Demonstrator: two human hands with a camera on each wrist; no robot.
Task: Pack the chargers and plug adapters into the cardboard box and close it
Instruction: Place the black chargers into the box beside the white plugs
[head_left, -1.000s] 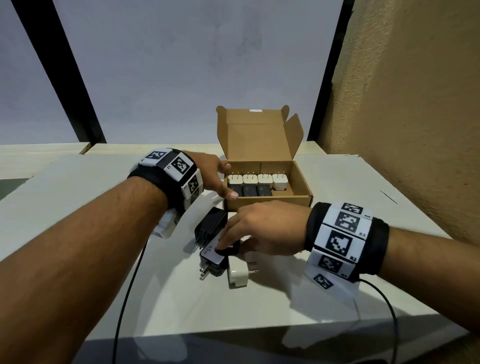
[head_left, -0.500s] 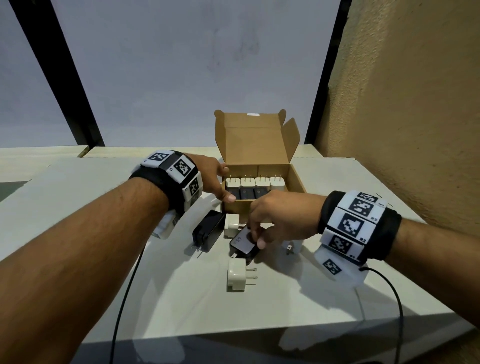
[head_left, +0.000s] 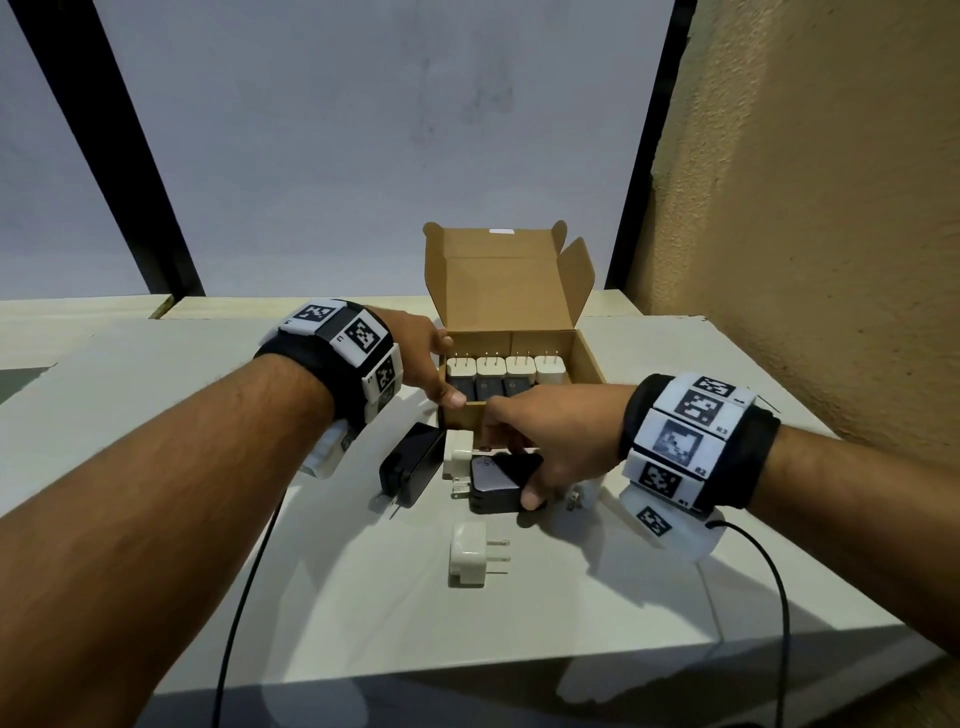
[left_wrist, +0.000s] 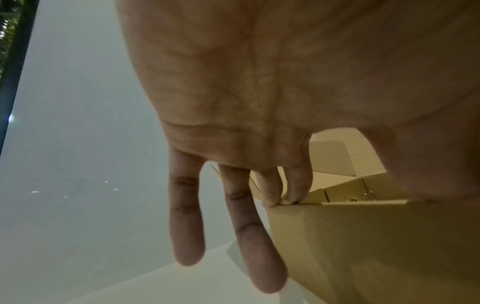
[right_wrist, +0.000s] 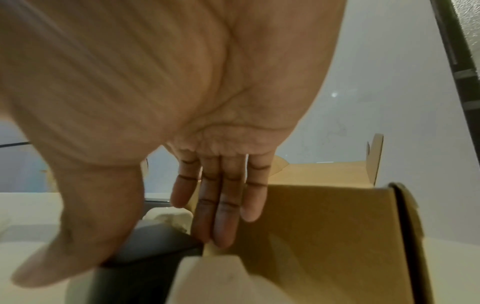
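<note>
White table (head_left: 130, 374) under me. My right hand (head_left: 566, 436) pinches the black charger (head_left: 491, 480), prongs pointing left; the cardboard box (head_left: 587, 358) sits just past it. My left hand (head_left: 415, 353) grips its corner.

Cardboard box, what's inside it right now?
Four white plug adapters, prongs up, in a back row; three black chargers in front. The right hand covers the front right corner.

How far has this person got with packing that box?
Partway. Four white plug adapters and some black chargers already stand in the open cardboard box, steadied by the left hand. The right hand grips a black charger just in front of it. Still on the table: a second black charger and at least two loose white adapters; then the lid needs closing.
</note>
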